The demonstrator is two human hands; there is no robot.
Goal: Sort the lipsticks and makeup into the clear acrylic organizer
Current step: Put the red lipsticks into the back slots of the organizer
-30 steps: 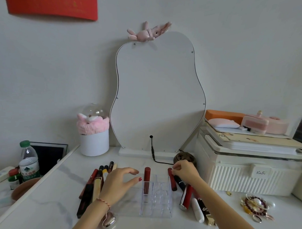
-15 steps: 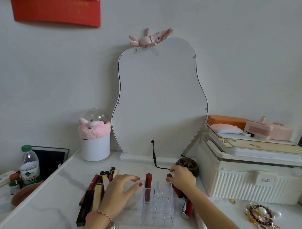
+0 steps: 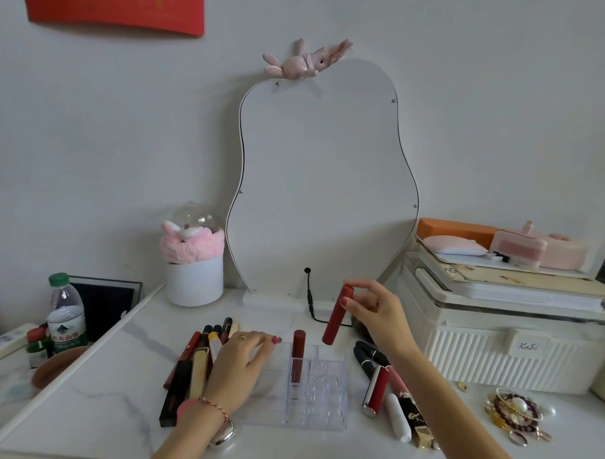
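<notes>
The clear acrylic organizer [image 3: 317, 401] sits at the table's front middle. One dark red lip tube [image 3: 298, 356] stands upright in its back left slot. My right hand [image 3: 377, 314] holds a second red lipstick tube [image 3: 335, 316] by its top, tilted in the air just above the organizer's back right. My left hand [image 3: 241, 368] rests flat on the organizer's left side, fingers spread. A row of lipsticks and pencils [image 3: 200, 356] lies to the left of that hand. More lipsticks [image 3: 388, 390] lie to the right of the organizer.
A pear-shaped mirror [image 3: 323, 182] with a cable stands behind. A white pot with a pink headband [image 3: 194, 270] is back left, a white storage box [image 3: 503, 342] right. Bracelets and rings [image 3: 514, 415] lie front right. A water bottle [image 3: 66, 317] stands beyond the table's left edge.
My right hand has picked a red lipstick tube off the table on the right and lifted it above the organizer. The left hand has stayed on the organizer.
</notes>
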